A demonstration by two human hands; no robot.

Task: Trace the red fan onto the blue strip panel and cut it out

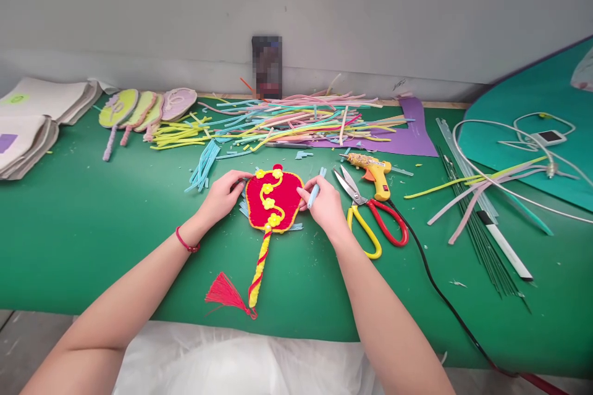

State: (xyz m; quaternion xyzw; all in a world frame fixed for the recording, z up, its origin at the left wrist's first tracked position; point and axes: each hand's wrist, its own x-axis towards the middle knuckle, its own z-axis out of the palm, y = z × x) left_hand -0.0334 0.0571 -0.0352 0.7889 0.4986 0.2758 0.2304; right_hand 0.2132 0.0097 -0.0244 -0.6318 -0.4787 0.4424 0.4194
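Note:
A red hand fan (291, 194) with an orange-yellow edge and a winding line of yellow flowers lies in front of me. Its yellow handle (260, 265), wrapped with a red spiral, points toward me and ends in a red tassel (225, 291). My left hand (225, 194) pinches the fan's upper left edge. On the right edge, the thumb and fingertips of my right hand (324, 202) close on the rim. Short light-blue pipe cleaner pieces (315, 190) are tucked between that hand's fingers. More blue pieces (296, 227) stick out from under the fan.
Scissors (356, 197) and a yellow glue gun (375, 174) with a black cord lie right of my right hand. Behind is a pile of pipe cleaners (296, 120); finished fans (118, 108) lie left of it. Green wires (482, 234) and a cutter (507, 247) lie farther right.

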